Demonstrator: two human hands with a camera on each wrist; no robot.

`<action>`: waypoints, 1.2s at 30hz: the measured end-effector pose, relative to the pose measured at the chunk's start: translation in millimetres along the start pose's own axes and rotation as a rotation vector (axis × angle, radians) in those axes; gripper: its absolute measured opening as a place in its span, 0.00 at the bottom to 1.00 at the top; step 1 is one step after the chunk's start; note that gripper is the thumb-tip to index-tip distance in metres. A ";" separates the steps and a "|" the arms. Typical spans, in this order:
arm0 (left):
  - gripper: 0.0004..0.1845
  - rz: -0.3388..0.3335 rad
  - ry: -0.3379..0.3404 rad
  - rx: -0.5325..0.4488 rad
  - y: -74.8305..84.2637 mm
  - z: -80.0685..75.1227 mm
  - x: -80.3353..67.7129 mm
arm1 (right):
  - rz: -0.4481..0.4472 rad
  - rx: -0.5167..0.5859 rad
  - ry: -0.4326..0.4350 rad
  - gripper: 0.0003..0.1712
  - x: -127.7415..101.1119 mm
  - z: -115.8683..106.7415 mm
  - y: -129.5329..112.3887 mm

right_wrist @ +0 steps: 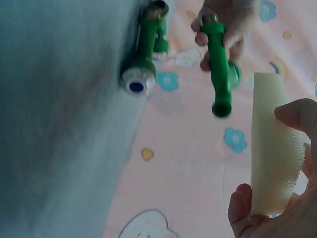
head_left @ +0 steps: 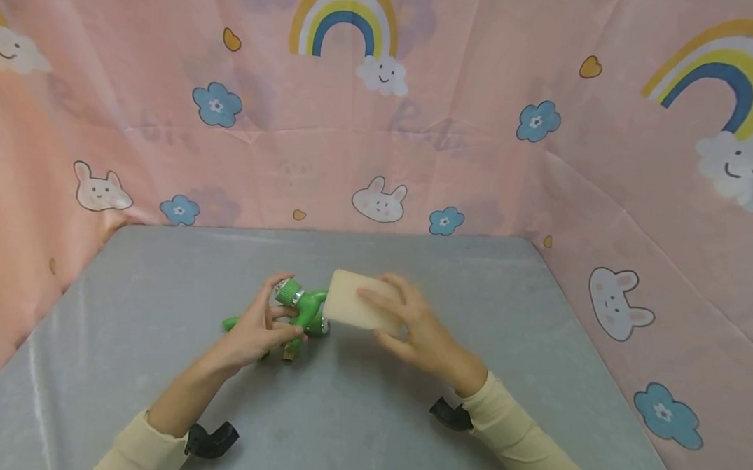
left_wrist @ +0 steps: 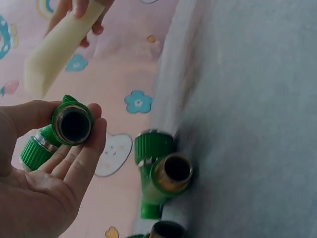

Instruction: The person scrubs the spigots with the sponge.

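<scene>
My left hand (head_left: 250, 336) grips a green Y-shaped pipe valve (head_left: 310, 303) above the table, thumb on one side and fingers on the other. This valve has a ribbed green knob (left_wrist: 35, 152) and a round open end that faces the left wrist camera. A cream sponge block (head_left: 350, 302) is in my right hand (head_left: 427, 337), pinched between thumb and fingers. The sponge is close to the valve's right arm in the head view; whether they touch cannot be told there, but a gap shows in the right wrist view. Beneath my left hand, more green valves (left_wrist: 154, 145) lie on the table, partly hidden in the head view.
A grey cloth-covered table (head_left: 343, 430) spreads under both hands. Pink curtains (head_left: 480, 176) printed with rainbows, rabbits and flowers hang at the back and sides. Black curved mounts (head_left: 212, 441) stick out at both wrists.
</scene>
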State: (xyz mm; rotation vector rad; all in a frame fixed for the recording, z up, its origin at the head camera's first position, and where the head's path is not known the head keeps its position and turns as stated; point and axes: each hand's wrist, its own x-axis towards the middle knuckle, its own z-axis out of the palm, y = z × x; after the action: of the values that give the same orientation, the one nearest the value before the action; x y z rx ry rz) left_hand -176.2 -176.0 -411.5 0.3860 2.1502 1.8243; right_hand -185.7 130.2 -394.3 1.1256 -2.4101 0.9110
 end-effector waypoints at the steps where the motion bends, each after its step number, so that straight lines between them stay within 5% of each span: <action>1: 0.47 0.008 -0.005 0.004 -0.3 4.1 -0.1 | -0.009 -0.006 -0.011 0.34 0.0 1.5 -2.4; 10: 0.48 0.118 -0.151 0.004 1.0 24.7 -1.5 | -0.003 -0.040 -0.104 0.36 -4.1 13.0 -16.9; 25: 0.48 0.154 -0.026 0.097 4.1 14.8 -5.8 | 0.162 -0.059 -0.111 0.33 -0.6 -14.0 -5.8; 32: 0.46 0.248 0.008 0.279 0.7 23.9 -5.5 | 0.098 0.040 -0.118 0.34 -0.3 -6.2 -5.3; 36: 0.45 0.300 0.018 0.300 2.5 25.0 -5.9 | 0.102 0.085 -0.136 0.34 -0.8 -0.8 -5.6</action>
State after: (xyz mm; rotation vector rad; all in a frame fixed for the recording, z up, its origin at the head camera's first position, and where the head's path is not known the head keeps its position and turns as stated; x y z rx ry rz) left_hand -161.0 -155.3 -412.5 0.8012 2.4974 1.6462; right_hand -180.9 128.5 -391.8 1.1370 -2.5810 1.0083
